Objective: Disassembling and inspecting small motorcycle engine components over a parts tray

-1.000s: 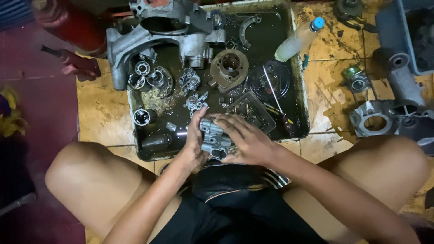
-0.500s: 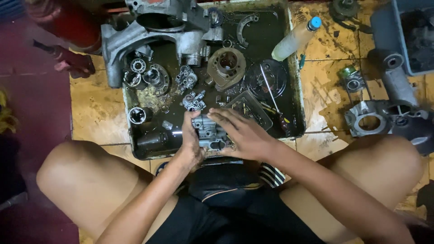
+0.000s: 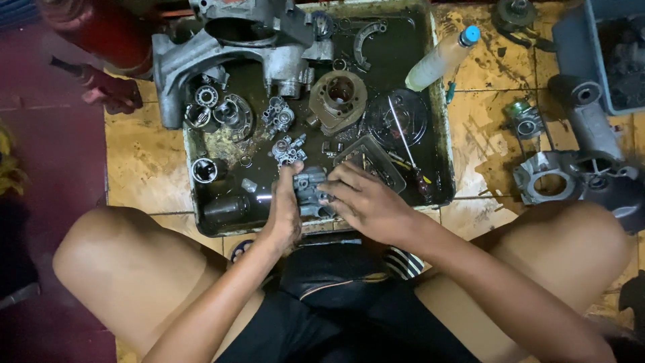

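Note:
A small grey metal engine part (image 3: 308,191), like a carburettor body, is gripped between both hands over the near edge of a dark oily tray (image 3: 440,121). My left hand (image 3: 285,212) clasps its left side with the thumb up. My right hand (image 3: 366,202) covers its right side, fingers curled onto it. The part's lower half is hidden by my fingers. Just beyond it in the tray lies another small grey part (image 3: 289,149).
The tray holds a large grey engine casing (image 3: 201,54), a round cylinder (image 3: 339,97), a dark round cover (image 3: 400,119), bearings and small pieces. A plastic bottle (image 3: 440,59) with blue cap lies at its right. More engine parts (image 3: 578,161) sit on the tiled floor right. Another person in red (image 3: 107,47) sits upper left.
Both hands keep hold of the small part with almost no shift; the camera view has drifted slightly, so the tray sits a little higher and more to the left in the picture.

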